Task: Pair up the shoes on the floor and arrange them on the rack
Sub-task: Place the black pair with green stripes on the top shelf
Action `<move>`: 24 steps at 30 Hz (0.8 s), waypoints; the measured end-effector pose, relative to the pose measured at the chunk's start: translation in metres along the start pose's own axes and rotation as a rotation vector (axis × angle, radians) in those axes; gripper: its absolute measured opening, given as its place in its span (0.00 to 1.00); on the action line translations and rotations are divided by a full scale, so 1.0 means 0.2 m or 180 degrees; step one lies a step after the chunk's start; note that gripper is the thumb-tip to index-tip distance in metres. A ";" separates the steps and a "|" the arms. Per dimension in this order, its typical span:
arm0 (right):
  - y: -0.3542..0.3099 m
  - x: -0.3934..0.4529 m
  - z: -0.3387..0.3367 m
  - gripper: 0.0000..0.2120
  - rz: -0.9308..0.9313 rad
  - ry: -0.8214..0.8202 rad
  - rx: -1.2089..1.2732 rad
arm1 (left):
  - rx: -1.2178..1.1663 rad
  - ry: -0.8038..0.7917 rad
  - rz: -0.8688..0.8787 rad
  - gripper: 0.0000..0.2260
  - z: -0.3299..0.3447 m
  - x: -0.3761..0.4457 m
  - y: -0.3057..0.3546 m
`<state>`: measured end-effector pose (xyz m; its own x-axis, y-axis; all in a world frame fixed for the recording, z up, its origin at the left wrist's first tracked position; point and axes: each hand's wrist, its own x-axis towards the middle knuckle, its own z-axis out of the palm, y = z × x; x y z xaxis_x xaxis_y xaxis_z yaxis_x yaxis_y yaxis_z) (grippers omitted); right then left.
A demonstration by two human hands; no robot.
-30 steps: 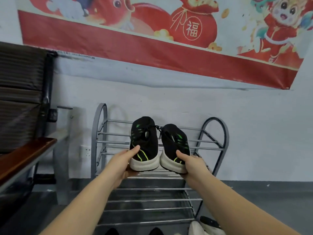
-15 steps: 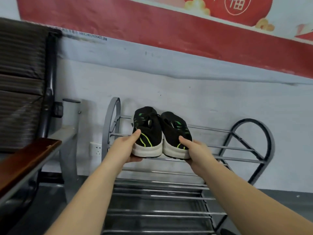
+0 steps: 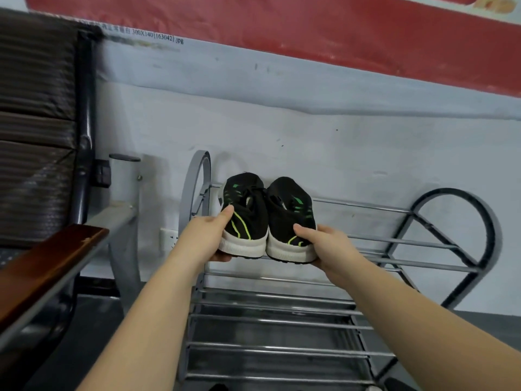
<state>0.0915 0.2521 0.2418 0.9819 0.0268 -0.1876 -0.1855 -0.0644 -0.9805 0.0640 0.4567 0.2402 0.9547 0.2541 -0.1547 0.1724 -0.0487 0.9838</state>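
Note:
Two black sneakers with green stripes and white soles sit side by side, heels toward me, at the left end of the top shelf of a grey metal shoe rack (image 3: 417, 244). My left hand (image 3: 207, 235) grips the heel of the left sneaker (image 3: 248, 218), thumb on its side. The heel of the right sneaker (image 3: 290, 215) is held by my right hand (image 3: 329, 245). The soles rest on or just above the front bars; I cannot tell which. The lower shelves show only bare bars.
A dark bench with a wooden armrest (image 3: 48, 266) and a grey post (image 3: 124, 193) stands left of the rack. A white wall with a red banner (image 3: 310, 32) is behind. Tips of other shoes (image 3: 394, 385) peek in at the bottom edge.
Both hands have carried the pair leftward along the top shelf toward the rack's left end. The view has dropped and closed in on the rack.

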 end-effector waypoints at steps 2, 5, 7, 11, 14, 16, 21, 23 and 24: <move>-0.01 0.00 -0.01 0.08 0.0055 -0.0012 -0.0155 | 0.0033 0.0011 -0.0063 0.18 0.01 0.00 -0.01; -0.03 0.00 -0.02 0.03 0.0175 -0.0057 -0.0242 | 0.0120 0.0077 -0.0071 0.19 0.03 -0.02 -0.03; -0.05 0.00 -0.02 0.03 0.0251 -0.0111 -0.0242 | 0.0199 0.0176 0.0069 0.20 0.04 -0.03 -0.04; -0.06 -0.02 -0.02 0.03 0.0288 -0.0124 -0.0257 | 0.0301 0.0407 0.0512 0.18 0.05 -0.05 -0.07; -0.05 -0.02 -0.03 0.03 0.0307 -0.0105 -0.0121 | 0.0303 0.0443 0.0638 0.18 0.06 -0.06 -0.08; -0.05 -0.02 -0.03 0.04 0.0340 -0.0128 -0.0065 | 0.0290 0.0397 0.0652 0.18 0.05 -0.06 -0.09; -0.08 -0.06 -0.03 0.07 0.0412 -0.0040 -0.0578 | 0.0294 0.0129 0.0699 0.20 0.05 -0.06 -0.12; -0.09 -0.09 -0.04 0.09 0.0487 0.0055 -0.1179 | 0.0333 0.0057 0.0715 0.21 0.06 -0.06 -0.12; -0.08 -0.10 -0.04 0.12 0.0499 0.0083 -0.1349 | 0.0377 0.0037 0.0709 0.22 0.06 -0.06 -0.12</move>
<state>0.0748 0.2444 0.2623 0.9448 -0.0407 -0.3251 -0.3055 -0.4686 -0.8289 0.0517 0.4439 0.2167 0.9696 0.2355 0.0665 -0.0141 -0.2173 0.9760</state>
